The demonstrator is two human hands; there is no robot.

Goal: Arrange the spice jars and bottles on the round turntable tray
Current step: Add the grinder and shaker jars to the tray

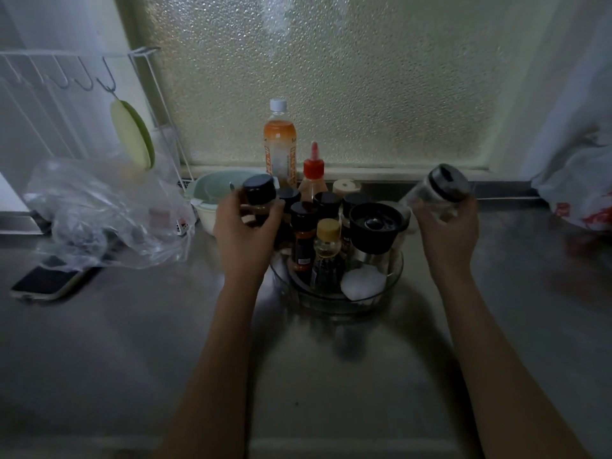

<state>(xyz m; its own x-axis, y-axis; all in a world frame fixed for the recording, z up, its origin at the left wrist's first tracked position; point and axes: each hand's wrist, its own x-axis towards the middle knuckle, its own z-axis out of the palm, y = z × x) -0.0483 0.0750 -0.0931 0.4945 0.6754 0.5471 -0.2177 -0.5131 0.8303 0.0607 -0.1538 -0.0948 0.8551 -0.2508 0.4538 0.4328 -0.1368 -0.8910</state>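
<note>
A clear round turntable tray (394, 276) stands mid-counter, crowded with several black-capped spice jars, a yellow-capped bottle (328, 250) and a wide black-lidded glass jar (376, 231). My left hand (246, 228) grips a black-capped spice jar (259, 197) above the tray's left edge. My right hand (447, 233) holds a clear glass jar with a dark lid (437, 190), tilted, to the right of the tray. A red-capped sauce bottle (313, 175) and an orange drink bottle (280, 144) stand behind the tray.
A pale green bowl (212, 190) sits left of the tray by a crumpled clear plastic bag (99, 210) and a phone (49, 281). A white wire rack (66, 77) stands at far left. A printed plastic bag (583, 193) lies at far right. Frosted window behind.
</note>
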